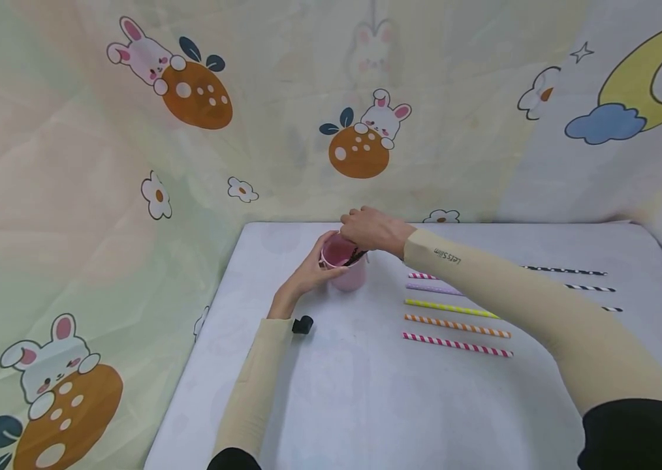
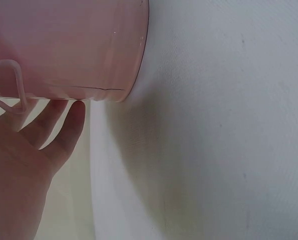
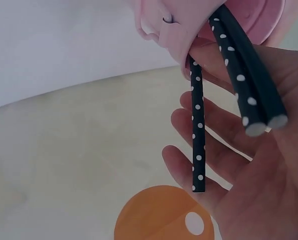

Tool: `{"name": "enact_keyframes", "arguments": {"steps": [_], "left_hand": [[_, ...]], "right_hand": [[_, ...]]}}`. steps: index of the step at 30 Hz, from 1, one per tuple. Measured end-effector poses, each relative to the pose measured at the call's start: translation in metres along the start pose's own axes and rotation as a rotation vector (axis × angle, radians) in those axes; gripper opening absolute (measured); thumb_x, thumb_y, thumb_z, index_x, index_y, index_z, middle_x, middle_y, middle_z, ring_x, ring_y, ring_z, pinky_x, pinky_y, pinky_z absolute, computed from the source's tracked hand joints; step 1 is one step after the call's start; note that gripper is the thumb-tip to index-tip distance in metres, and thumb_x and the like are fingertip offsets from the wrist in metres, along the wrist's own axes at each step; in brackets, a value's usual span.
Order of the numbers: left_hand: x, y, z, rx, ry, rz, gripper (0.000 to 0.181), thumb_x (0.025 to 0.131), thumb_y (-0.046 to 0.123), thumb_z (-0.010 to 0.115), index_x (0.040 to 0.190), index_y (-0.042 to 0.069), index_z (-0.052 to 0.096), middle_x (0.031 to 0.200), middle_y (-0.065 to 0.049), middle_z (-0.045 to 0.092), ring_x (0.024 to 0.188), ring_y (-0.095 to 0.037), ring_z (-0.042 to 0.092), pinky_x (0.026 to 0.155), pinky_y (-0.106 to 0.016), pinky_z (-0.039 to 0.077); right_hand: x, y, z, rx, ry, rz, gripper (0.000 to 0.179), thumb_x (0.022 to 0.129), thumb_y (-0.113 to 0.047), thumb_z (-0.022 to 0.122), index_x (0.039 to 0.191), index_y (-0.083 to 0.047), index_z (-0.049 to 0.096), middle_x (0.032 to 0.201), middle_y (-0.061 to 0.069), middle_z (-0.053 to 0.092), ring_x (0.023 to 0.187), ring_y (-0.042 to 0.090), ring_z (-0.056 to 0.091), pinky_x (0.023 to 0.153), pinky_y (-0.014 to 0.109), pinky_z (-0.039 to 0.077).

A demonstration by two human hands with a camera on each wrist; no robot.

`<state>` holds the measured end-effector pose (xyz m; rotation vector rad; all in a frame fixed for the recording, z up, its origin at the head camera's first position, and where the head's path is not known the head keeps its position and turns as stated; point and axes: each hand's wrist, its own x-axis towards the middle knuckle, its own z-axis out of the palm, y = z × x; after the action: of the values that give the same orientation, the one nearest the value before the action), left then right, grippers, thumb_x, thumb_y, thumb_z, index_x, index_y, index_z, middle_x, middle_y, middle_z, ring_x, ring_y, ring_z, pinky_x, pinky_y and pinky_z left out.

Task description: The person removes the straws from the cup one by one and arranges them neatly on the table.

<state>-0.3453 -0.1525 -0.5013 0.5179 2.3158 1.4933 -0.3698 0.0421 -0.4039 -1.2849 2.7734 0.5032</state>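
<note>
A pink cup (image 1: 350, 281) with small loops on its side stands near the back of the table. My left hand (image 1: 307, 271) grips it from the left, fingers and thumb around its wall; the left wrist view shows fingertips along the cup (image 2: 73, 45). Over the rim, my right hand (image 1: 375, 232) pinches a black straw with white dots (image 3: 198, 125) between thumb and forefinger. The forefinger is mostly hidden, and the other fingers spread loosely behind the straw. Two more dotted black straws (image 3: 244, 75) lean out of the cup across the thumb.
Right of the cup lie several paper straws in a row, among them a yellow straw (image 1: 448, 308), an orange striped straw (image 1: 457, 326) and a red striped straw (image 1: 457, 344). Black-and-white straws (image 1: 566, 269) lie farther right, partly behind the right sleeve. A patterned cloth (image 1: 284, 143) hangs behind the table.
</note>
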Motion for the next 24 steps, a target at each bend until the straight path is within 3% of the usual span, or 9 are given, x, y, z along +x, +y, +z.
{"name": "enact_keyframes", "arguments": {"steps": [9,16,24], "left_hand": [[0.001,0.000,0.000,-0.009,0.002,-0.001,0.093,0.088,0.026,0.079,0.159,0.027,0.018,0.159,-0.005,0.032,0.145,-0.026,0.034,0.116,-0.049,0.037],[0.014,-0.026,0.003,0.003,0.044,0.024,0.093,0.088,0.027,0.078,0.158,0.034,0.018,0.158,-0.003,0.034,0.143,-0.024,0.036,0.117,-0.050,0.035],[0.013,-0.029,0.005,0.005,0.071,0.062,0.088,0.086,0.029,0.080,0.153,0.042,0.025,0.152,0.001,0.039,0.139,-0.021,0.040,0.114,-0.049,0.039]], "right_hand": [[-0.004,0.008,-0.008,0.112,-0.026,-0.016,0.028,0.092,-0.027,0.075,0.116,-0.014,0.074,0.106,0.008,0.069,0.102,0.028,0.062,0.093,0.044,0.053],[-0.015,0.019,-0.016,0.109,0.028,0.003,0.016,0.097,-0.014,0.066,0.109,-0.012,0.076,0.100,0.007,0.068,0.095,0.027,0.061,0.087,0.040,0.054],[-0.030,0.035,-0.020,0.139,0.084,0.031,0.009,0.096,-0.015,0.067,0.099,-0.014,0.075,0.099,0.006,0.066,0.094,0.026,0.060,0.086,0.039,0.053]]}}
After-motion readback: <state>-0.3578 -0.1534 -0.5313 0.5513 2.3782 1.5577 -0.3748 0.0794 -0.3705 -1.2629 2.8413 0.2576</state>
